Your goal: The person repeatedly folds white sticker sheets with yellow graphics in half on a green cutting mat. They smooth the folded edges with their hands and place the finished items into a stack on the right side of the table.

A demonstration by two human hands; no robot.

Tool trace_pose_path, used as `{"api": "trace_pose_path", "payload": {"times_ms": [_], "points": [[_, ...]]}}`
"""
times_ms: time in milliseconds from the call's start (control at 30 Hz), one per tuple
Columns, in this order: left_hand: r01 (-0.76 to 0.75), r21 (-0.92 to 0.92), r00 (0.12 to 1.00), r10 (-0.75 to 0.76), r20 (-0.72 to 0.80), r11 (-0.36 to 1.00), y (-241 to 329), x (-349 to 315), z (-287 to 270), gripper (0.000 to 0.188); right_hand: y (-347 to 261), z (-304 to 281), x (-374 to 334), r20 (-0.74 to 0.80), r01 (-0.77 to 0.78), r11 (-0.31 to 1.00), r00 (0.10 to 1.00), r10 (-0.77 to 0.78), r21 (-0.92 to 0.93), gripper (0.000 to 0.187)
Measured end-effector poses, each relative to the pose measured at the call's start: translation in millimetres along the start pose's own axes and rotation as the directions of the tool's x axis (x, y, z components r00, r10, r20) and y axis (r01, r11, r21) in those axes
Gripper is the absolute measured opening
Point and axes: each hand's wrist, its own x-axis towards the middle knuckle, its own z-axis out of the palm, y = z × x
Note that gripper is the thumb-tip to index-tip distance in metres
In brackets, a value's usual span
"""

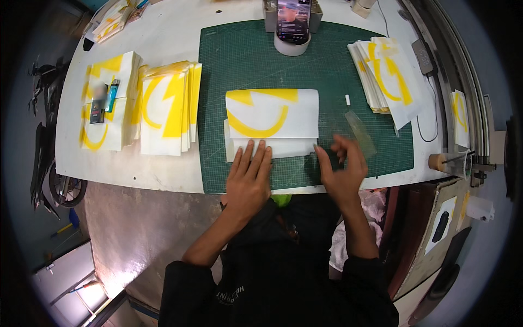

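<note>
A white sheet with yellow printed shapes (pixel 267 109) lies folded over on the green cutting mat (pixel 245 60). Its plain white lower strip shows below the fold, and a narrow pale piece peeks out beneath at the left. My left hand (pixel 249 177) rests flat, fingertips pressing on the sheet's lower edge, holding nothing. At the sheet's lower right corner is my right hand (pixel 344 169); its thumb is stretched beside the edge and its fingers are partly curled, apart from the thumb. I see nothing between them.
Stacks of yellow-and-white folded pieces (pixel 163 109) stand left, with a lighter (pixel 113 95) and a small dark box (pixel 97 111) on one. Another stack (pixel 384 76) lies right, near a clear strip (pixel 360 133). A phone (pixel 294 22) stands behind a tape roll (pixel 292 48).
</note>
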Motion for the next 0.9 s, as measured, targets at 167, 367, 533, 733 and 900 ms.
{"api": "trace_pose_path", "payload": {"times_ms": [167,367,533,733,900], "points": [[-0.029,0.027,1.0,0.03,-0.006,0.999,1.1,0.7,3.9,0.04,-11.2,14.6,-22.2,0.22,0.389,0.921,0.899,-0.378,-0.008,0.042],[-0.028,0.043,0.999,0.028,0.016,0.999,1.1,-6.6,3.9,0.038,19.4,24.9,-30.9,0.243,0.423,0.906,0.879,-0.41,-0.002,0.036],[0.005,0.008,0.995,-0.006,0.097,1.0,-3.2,-18.4,-8.5,0.046,22.2,15.4,-39.2,0.313,0.451,0.891,0.855,-0.414,-0.052,0.034],[-0.013,0.031,0.97,0.005,0.242,0.999,-10.6,-27.7,-18.3,0.056,-25.4,34.7,-69.4,0.409,0.411,0.906,0.848,-0.337,-0.104,0.042],[0.001,0.021,0.962,-0.007,0.274,1.0,-9.9,-27.6,-17.4,0.058,-8.7,31.6,-76.2,0.476,0.38,0.923,0.822,-0.311,-0.054,0.051]]}}
